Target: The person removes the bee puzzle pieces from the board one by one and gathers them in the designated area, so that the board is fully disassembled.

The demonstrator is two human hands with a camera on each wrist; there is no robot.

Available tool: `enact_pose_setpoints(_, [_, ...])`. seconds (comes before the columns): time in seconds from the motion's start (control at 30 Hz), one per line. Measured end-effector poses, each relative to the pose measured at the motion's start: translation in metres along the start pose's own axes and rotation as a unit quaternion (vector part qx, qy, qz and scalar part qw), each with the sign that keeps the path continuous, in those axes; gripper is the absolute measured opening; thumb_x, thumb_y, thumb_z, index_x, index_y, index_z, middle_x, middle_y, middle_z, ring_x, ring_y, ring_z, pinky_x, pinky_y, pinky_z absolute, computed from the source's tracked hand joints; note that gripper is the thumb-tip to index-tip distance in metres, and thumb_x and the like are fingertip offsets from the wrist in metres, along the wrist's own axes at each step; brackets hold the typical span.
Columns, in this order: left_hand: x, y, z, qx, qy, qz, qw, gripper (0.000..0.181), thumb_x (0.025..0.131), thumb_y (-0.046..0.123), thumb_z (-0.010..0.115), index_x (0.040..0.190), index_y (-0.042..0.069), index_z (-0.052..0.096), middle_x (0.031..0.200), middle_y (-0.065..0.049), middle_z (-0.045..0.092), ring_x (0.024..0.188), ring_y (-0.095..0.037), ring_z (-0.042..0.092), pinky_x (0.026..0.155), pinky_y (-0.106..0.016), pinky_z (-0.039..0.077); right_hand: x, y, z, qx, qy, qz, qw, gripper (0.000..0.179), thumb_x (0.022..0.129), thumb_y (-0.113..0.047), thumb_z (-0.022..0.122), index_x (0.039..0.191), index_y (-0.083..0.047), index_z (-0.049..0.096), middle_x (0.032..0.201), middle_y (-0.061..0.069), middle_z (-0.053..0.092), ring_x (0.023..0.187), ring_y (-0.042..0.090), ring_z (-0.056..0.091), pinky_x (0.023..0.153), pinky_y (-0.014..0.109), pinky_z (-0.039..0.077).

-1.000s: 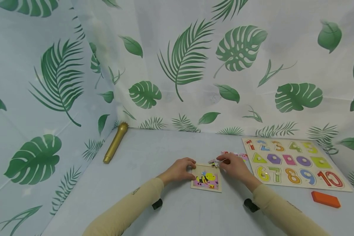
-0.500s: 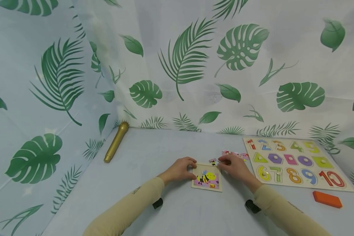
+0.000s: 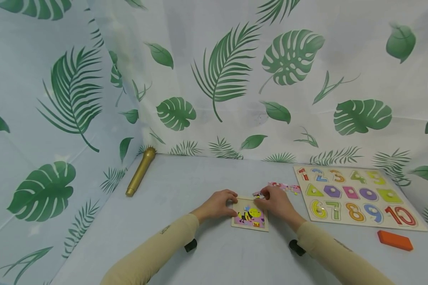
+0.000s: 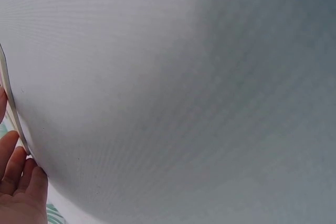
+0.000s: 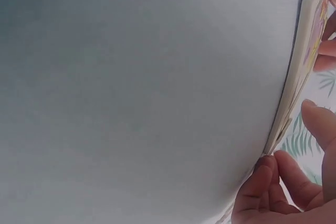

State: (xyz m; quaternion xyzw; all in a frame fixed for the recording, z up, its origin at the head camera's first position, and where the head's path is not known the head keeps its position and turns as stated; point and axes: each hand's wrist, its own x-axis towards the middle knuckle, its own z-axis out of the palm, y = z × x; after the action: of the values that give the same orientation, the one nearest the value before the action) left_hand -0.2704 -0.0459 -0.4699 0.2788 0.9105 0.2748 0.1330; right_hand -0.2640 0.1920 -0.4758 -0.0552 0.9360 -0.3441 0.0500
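A small square wooden puzzle board (image 3: 249, 228) with a bee picture lies flat on the table. My left hand (image 3: 219, 204) holds it by its left side, thumb low and index finger at the upper corner. In the left wrist view the fingers (image 4: 21, 166) meet the board's edge. My right hand (image 3: 279, 203) is at the upper right corner, its thumb over the board. A loose jigsaw piece (image 3: 258, 194) lies at the top edge beside the index finger. In the right wrist view the thumb (image 5: 312, 111) stands apart from the fingers, which touch the board's edge.
Pink jigsaw pieces (image 3: 287, 187) lie behind my right hand. To the right is a large number-and-shape board (image 3: 360, 198), with an orange block (image 3: 394, 240) in front. A gold microphone-shaped object (image 3: 140, 173) lies at the back left. Leaf-printed cloth (image 3: 228, 99) walls the table.
My right hand has moved a little left, its thumb now over the board's upper right corner, covering part of the loose piece. The left hand and the board have stayed put.
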Motion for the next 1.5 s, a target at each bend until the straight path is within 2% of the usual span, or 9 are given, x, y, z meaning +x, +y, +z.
enact_pose_setpoints(0.27, [0.002, -0.002, 0.0, -0.003, -0.002, -0.003, 1.0, 0.043, 0.083, 0.025, 0.08, 0.119, 0.007, 0.068, 0.136, -0.003, 0.056, 0.129, -0.02, 0.049, 0.111, -0.032, 0.035, 0.004, -0.006, 0.004, -0.02, 0.016, -0.015, 0.9996, 0.029, 0.087, -0.017, 0.073, 0.107, 0.002, 0.062, 0.095, 0.01, 0.061, 0.086, 0.023, 0.053, 0.08, 0.039, 0.051])
enact_pose_setpoints(0.4, [0.003, -0.004, 0.001, -0.007, -0.002, -0.004, 1.0, 0.043, 0.083, 0.026, 0.08, 0.119, 0.007, 0.068, 0.136, -0.003, 0.056, 0.129, -0.02, 0.049, 0.111, -0.032, 0.035, 0.005, -0.004, 0.003, -0.028, 0.007, -0.024, 0.9993, 0.03, 0.087, -0.015, 0.072, 0.112, 0.002, 0.063, 0.1, 0.01, 0.063, 0.089, 0.023, 0.055, 0.084, 0.042, 0.052])
enact_pose_setpoints(0.57, [0.003, -0.005, 0.001, -0.008, -0.001, 0.0, 1.0, 0.042, 0.083, 0.025, 0.08, 0.119, 0.006, 0.068, 0.136, -0.003, 0.056, 0.129, -0.02, 0.049, 0.111, -0.032, 0.035, 0.003, 0.003, -0.005, -0.04, -0.016, -0.057, 0.9975, 0.034, 0.09, -0.013, 0.07, 0.121, -0.001, 0.064, 0.107, 0.009, 0.063, 0.094, 0.023, 0.056, 0.086, 0.043, 0.052])
enact_pose_setpoints(0.77, [0.001, -0.003, 0.0, -0.006, 0.003, 0.002, 1.0, 0.042, 0.082, 0.024, 0.081, 0.118, 0.006, 0.068, 0.136, -0.004, 0.057, 0.129, -0.02, 0.049, 0.111, -0.032, 0.035, 0.0, 0.013, -0.018, -0.049, -0.017, -0.096, 0.994, 0.03, 0.091, -0.011, 0.069, 0.119, -0.003, 0.067, 0.106, 0.009, 0.063, 0.095, 0.025, 0.059, 0.085, 0.045, 0.052])
enact_pose_setpoints(1.13, [0.002, -0.003, 0.002, -0.001, 0.002, -0.003, 1.0, 0.043, 0.082, 0.025, 0.081, 0.119, 0.007, 0.068, 0.137, -0.003, 0.056, 0.13, -0.02, 0.048, 0.111, -0.032, 0.035, 0.005, 0.024, -0.043, -0.033, 0.011, -0.066, 0.9972, 0.033, 0.089, -0.007, 0.07, 0.121, 0.0, 0.067, 0.113, 0.016, 0.06, 0.097, 0.028, 0.057, 0.079, 0.038, 0.052])
enact_pose_setpoints(1.5, [0.003, -0.004, 0.003, 0.001, 0.001, -0.005, 1.0, 0.043, 0.083, 0.026, 0.08, 0.119, 0.007, 0.068, 0.137, -0.002, 0.056, 0.13, -0.019, 0.048, 0.111, -0.032, 0.034, 0.01, 0.031, -0.038, -0.046, -0.024, -0.065, 0.9965, 0.031, 0.088, -0.008, 0.071, 0.118, -0.002, 0.068, 0.11, 0.013, 0.062, 0.095, 0.026, 0.055, 0.082, 0.04, 0.05])
